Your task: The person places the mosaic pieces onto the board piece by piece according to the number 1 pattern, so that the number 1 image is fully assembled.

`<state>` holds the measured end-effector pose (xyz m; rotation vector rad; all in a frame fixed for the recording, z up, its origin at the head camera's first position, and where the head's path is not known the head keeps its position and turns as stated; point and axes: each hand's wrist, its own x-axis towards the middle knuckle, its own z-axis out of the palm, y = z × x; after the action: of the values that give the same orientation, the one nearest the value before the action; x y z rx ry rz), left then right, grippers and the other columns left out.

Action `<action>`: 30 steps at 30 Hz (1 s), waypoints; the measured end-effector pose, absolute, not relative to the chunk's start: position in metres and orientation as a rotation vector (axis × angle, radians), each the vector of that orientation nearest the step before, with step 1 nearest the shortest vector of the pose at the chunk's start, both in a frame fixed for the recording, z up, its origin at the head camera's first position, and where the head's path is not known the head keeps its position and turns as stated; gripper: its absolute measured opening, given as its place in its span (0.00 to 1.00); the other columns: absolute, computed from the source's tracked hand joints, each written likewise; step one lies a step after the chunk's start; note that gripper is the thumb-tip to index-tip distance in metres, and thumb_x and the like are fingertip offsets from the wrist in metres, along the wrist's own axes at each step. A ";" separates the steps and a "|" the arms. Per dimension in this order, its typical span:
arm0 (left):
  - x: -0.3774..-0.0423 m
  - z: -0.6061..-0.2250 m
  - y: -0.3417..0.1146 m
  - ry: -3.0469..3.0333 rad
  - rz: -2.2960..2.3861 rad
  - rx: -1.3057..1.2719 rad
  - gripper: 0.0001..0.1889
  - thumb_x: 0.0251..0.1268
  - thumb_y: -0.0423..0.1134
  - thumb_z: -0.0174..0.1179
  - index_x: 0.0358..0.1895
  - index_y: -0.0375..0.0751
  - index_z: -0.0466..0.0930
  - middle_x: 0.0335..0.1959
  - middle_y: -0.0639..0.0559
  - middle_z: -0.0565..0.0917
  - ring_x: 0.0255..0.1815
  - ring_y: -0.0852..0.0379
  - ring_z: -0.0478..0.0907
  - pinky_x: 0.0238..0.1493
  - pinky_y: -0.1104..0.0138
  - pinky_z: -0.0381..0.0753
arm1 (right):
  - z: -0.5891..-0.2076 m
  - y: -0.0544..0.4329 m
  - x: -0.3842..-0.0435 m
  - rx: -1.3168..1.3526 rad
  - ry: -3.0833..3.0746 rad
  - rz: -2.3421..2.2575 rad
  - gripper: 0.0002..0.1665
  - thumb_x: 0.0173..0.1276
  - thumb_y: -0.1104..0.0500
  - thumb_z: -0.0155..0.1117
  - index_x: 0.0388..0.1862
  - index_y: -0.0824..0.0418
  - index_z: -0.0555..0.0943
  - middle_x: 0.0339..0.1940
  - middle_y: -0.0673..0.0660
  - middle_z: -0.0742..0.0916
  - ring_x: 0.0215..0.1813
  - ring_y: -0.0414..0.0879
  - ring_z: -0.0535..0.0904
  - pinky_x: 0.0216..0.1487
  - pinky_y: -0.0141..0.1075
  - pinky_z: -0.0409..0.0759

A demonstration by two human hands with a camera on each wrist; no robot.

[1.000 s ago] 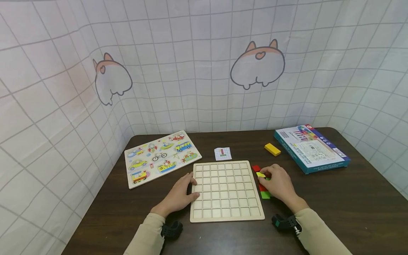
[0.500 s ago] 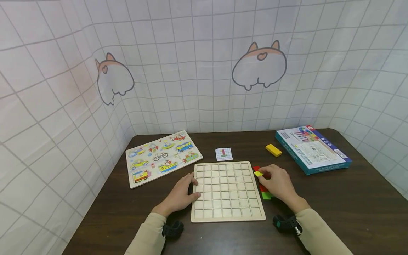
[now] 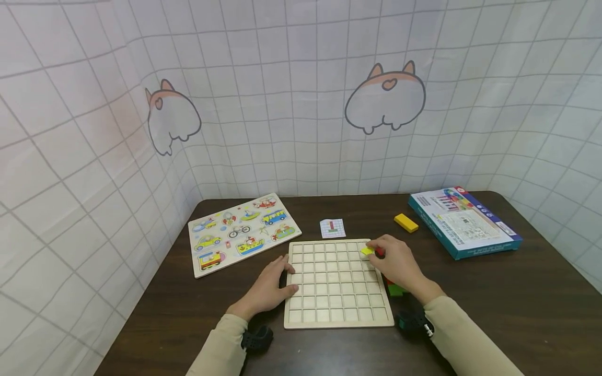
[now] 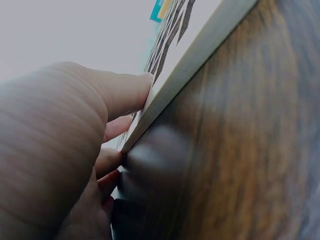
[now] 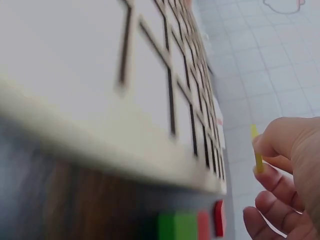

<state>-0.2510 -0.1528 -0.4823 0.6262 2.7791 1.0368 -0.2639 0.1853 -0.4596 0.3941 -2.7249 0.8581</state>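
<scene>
Dark wood-grain table (image 3: 494, 292) backed by a white grid-patterned curtain (image 3: 291, 104) printed with cartoon corgi rumps. At centre lies a wooden grid board (image 3: 336, 284), a tray divided into square cells, all of them bare.

Left hand (image 3: 268, 287): resting at the board's left edge, fingers fairly straight and laid against the rim; the left wrist view shows fingertips (image 4: 135, 90) pressing the board's side where it meets the table. The grip holds nothing.

Right hand (image 3: 395, 261): over the board's far right corner, thumb and fingers pinching a small yellow block (image 3: 367, 251); the right wrist view shows the block (image 5: 256, 150) edge-on between thumb and forefinger, above the board.

Just beside the board's right edge, partly under the right hand, lie red and green blocks (image 3: 394, 288). Beyond the board's far edge sits a small pattern card (image 3: 332, 228). To the board's far right are a longer yellow block (image 3: 406, 222) and a blue game box (image 3: 464, 221). To the board's far left lies a vehicle peg puzzle (image 3: 242, 232).
</scene>
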 end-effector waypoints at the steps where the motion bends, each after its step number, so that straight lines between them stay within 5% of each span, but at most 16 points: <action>1: -0.251 -0.482 -0.153 2.779 1.036 0.626 0.14 0.66 0.43 0.63 0.50 0.47 0.73 0.77 0.40 0.56 0.78 0.42 0.48 0.73 0.44 0.53 | -0.458 0.182 -0.265 0.410 -2.724 0.870 0.18 0.63 0.60 0.70 0.52 0.62 0.84 0.46 0.58 0.84 0.35 0.49 0.75 0.32 0.40 0.74; 5: -0.251 -0.483 -0.153 2.786 1.031 0.642 0.14 0.66 0.43 0.63 0.50 0.46 0.73 0.77 0.40 0.56 0.78 0.41 0.48 0.73 0.43 0.52 | -0.451 0.169 -0.267 0.455 -2.726 0.935 0.17 0.64 0.61 0.68 0.51 0.62 0.84 0.44 0.57 0.84 0.33 0.46 0.70 0.29 0.37 0.67; 14: -0.251 -0.485 -0.152 2.795 1.005 0.645 0.15 0.67 0.45 0.62 0.53 0.47 0.73 0.77 0.41 0.56 0.78 0.42 0.47 0.73 0.42 0.50 | -0.447 0.145 -0.277 0.542 -2.767 0.973 0.16 0.64 0.61 0.67 0.51 0.60 0.85 0.46 0.53 0.84 0.39 0.47 0.75 0.36 0.36 0.74; 30: -0.252 -0.484 -0.151 2.796 1.003 0.590 0.19 0.67 0.47 0.62 0.57 0.46 0.73 0.77 0.41 0.56 0.78 0.42 0.47 0.73 0.43 0.50 | -0.457 0.108 -0.294 0.619 -2.855 0.969 0.13 0.64 0.62 0.64 0.48 0.56 0.86 0.42 0.48 0.84 0.36 0.41 0.74 0.36 0.35 0.75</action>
<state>-0.2519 -0.1507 -0.4841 0.5897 2.7962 1.0030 -0.2938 0.1085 -0.4566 0.6186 -2.8548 0.9694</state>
